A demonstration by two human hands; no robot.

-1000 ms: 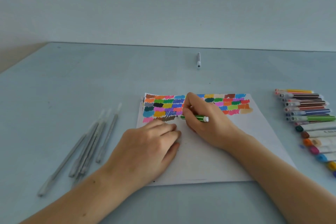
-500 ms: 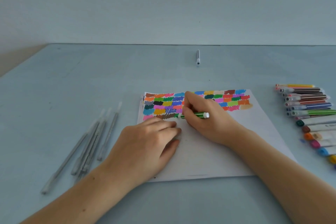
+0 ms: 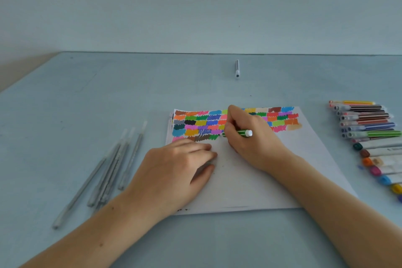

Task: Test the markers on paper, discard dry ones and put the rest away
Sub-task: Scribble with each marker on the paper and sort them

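Marker testing at a pale blue surface (image 3: 108, 98), seen from a head-worn camera. A thin green striped plastic marker (image 3: 241, 132) is gripped in the right hand (image 3: 250, 137), fingers curled round the barrel near the tip, which is pressed to a white sheet of paper (image 3: 282, 169) beside rows of coloured scribble patches (image 3: 195, 124). The white rear end of the marker points right, lying low against the hand. The marker is judged light, stiff and smooth, best pinched close to the tip for control. The left hand (image 3: 174, 169) is laid flat, fingers relaxed, pressing the paper down; nothing is held. The paper is judged thin and liable to slide. A row of coloured markers (image 3: 367, 128) lies at the right, grey pens (image 3: 113, 165) at the left, and a lone grey marker (image 3: 237, 68) further back
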